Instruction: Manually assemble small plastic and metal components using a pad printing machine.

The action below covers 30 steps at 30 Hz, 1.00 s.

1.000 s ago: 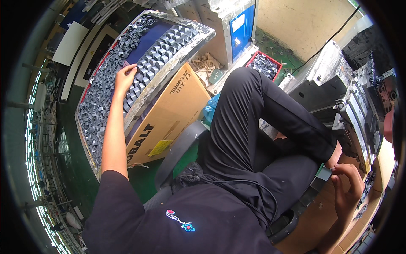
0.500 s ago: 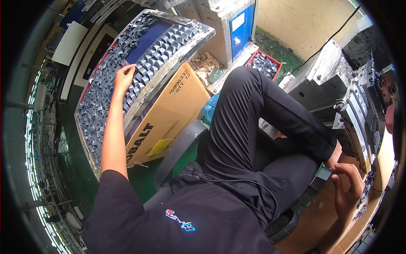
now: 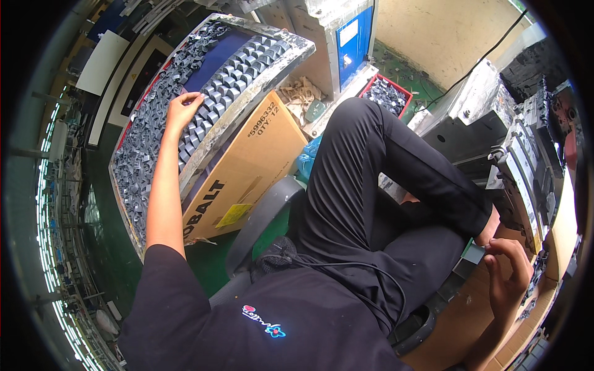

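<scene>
Your left hand [image 3: 182, 113] had shifted slightly toward the right along the parts since the frame half a second earlier, its fingers now reaching out flatter, while your right hand [image 3: 512, 269] had stayed nearly where it was. The left thumb and forefinger were drawn close together at the tips, right over the edge of the neat rows of grey curved parts [image 3: 229, 86]; you could not tell from this view whether a part was pinched between them. Those rows lay along the near side of a table with a worn, pale rim [image 3: 291, 49]. Beyond them ran a dark blue strip [image 3: 213, 60] and a mass of loose grey pieces [image 3: 139, 142]. A brown cardboard sheet [image 3: 247, 167] stood tilted below the rim. Your right thumb and forefinger were curled with a gap between them, near your bare foot [image 3: 489, 229] and a small grey-green block [image 3: 474, 253]; whether they gripped anything was unclear.
</scene>
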Motion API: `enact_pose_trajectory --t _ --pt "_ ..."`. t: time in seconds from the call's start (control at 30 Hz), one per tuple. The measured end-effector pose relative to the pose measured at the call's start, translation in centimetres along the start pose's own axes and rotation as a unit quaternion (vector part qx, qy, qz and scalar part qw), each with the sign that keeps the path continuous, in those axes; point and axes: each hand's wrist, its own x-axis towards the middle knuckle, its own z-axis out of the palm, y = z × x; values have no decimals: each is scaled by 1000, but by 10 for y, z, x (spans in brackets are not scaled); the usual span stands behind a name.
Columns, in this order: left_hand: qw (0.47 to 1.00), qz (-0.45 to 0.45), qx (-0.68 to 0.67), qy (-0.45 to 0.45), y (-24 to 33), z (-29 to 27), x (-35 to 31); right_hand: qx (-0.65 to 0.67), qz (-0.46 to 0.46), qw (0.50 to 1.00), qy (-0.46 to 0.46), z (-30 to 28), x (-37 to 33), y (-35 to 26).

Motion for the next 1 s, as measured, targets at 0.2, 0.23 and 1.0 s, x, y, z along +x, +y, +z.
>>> enact_pose_trajectory --t 0.2,0.23,1.0 --pt "999 -25 -26 -17 2 5 1 1 8 1000 -3 0 0 -1" --pt "999 -25 -25 -16 1 2 1 -2 5 1000 -4 0 1 0" --pt "995 35 -70 53 -5 -24 -2 5 6 1000 -2 0 -3 4"
